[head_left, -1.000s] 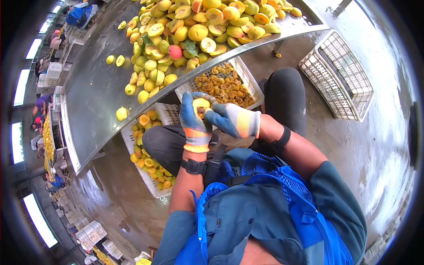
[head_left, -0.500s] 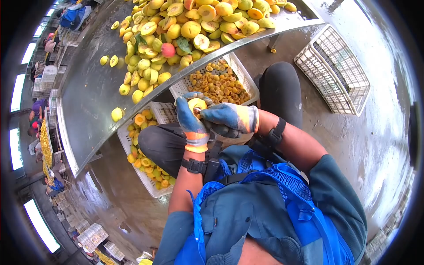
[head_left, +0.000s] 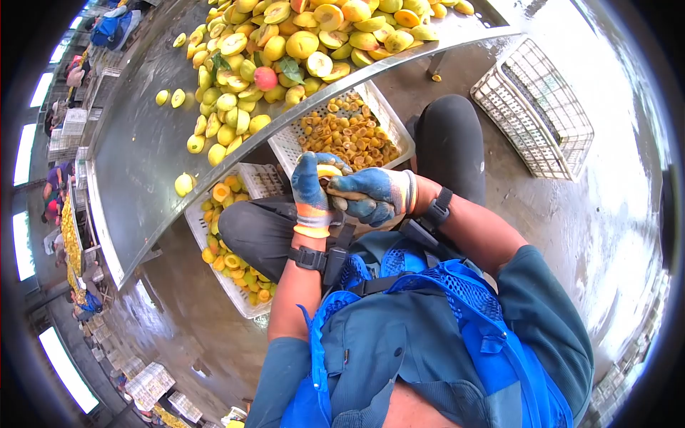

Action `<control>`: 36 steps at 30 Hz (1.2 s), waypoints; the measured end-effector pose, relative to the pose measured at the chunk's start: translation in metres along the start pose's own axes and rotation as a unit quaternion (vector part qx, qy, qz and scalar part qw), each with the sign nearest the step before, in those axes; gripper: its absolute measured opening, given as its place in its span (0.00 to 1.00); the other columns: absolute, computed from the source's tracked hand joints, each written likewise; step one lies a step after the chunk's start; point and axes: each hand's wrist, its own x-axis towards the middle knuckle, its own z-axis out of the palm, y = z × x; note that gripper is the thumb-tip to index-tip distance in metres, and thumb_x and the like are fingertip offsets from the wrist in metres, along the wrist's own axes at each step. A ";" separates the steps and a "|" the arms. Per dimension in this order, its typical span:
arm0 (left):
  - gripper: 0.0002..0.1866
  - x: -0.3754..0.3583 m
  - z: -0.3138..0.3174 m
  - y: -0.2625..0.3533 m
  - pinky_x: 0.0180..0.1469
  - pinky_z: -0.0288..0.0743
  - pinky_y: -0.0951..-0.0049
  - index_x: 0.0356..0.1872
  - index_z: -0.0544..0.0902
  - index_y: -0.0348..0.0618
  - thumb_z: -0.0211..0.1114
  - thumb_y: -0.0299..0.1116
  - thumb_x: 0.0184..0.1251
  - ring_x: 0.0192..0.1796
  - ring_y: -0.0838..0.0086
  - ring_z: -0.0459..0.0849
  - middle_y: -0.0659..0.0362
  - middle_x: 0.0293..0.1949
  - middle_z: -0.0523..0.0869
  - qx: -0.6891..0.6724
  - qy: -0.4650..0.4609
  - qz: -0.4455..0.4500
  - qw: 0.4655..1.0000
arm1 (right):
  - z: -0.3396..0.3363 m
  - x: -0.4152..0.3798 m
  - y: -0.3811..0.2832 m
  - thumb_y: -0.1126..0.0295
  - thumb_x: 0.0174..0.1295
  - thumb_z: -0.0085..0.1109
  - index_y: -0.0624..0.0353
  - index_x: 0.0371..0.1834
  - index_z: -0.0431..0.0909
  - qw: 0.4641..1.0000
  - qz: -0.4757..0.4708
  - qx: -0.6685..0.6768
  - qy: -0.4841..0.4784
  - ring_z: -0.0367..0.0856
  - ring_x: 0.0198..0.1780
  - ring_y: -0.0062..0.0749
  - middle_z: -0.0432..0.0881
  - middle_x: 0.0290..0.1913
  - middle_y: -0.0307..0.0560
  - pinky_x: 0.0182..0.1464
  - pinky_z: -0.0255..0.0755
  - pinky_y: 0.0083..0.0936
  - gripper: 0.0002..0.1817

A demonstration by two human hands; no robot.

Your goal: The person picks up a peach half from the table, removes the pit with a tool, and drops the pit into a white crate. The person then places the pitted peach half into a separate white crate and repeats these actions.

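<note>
My left hand (head_left: 312, 187), in a blue-coated glove, is closed around a yellow peach half (head_left: 328, 171), its cut face partly showing between the fingers. My right hand (head_left: 371, 192), gloved alike, is pressed against the fruit with fingers curled. Whatever it grips is hidden; only a small dark bit shows where the hands meet. Beneath both hands a white crate (head_left: 285, 146) holds small brownish-orange cut pieces (head_left: 354, 139), apparently peach stones. Left of it, partly behind my knee, another white crate (head_left: 250, 311) contains hollowed peach halves (head_left: 232, 262).
A metal table (head_left: 135, 171) with a raised rim carries a heap of cut peaches (head_left: 300, 46), a reddish peach (head_left: 265, 78) and green leaves. A white slatted crate (head_left: 535, 107) stands on the wet floor at right. People and crates line the far left.
The peach half has tilted, so less of its cut face shows. My right hand has turned, its fingers now curled more visibly beneath. The view has shifted slightly.
</note>
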 end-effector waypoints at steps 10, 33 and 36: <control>0.15 -0.002 -0.026 0.056 0.42 0.84 0.71 0.42 0.85 0.43 0.69 0.46 0.76 0.38 0.71 0.88 0.58 0.35 0.89 -0.034 0.183 0.037 0.982 | 0.017 -0.010 -0.016 0.44 0.80 0.54 0.56 0.41 0.84 0.989 -0.030 -0.142 0.023 0.63 0.14 0.12 0.74 0.20 0.31 0.14 0.55 0.14 0.25; 0.10 0.084 -0.001 0.063 0.49 0.82 0.54 0.42 0.89 0.41 0.69 0.36 0.67 0.44 0.49 0.88 0.47 0.43 0.90 0.724 -0.113 0.133 0.667 | -0.024 0.016 -0.010 0.50 0.78 0.54 0.67 0.56 0.76 0.687 -0.114 -0.605 0.387 0.87 0.45 0.70 0.87 0.39 0.73 0.47 0.79 0.56 0.26; 0.07 0.085 0.005 0.078 0.45 0.83 0.62 0.40 0.89 0.38 0.71 0.31 0.67 0.39 0.57 0.90 0.49 0.37 0.90 0.625 0.008 0.277 0.730 | -0.027 0.017 -0.015 0.51 0.77 0.54 0.68 0.59 0.73 0.686 -0.091 -0.602 0.398 0.87 0.45 0.71 0.86 0.39 0.75 0.49 0.79 0.56 0.26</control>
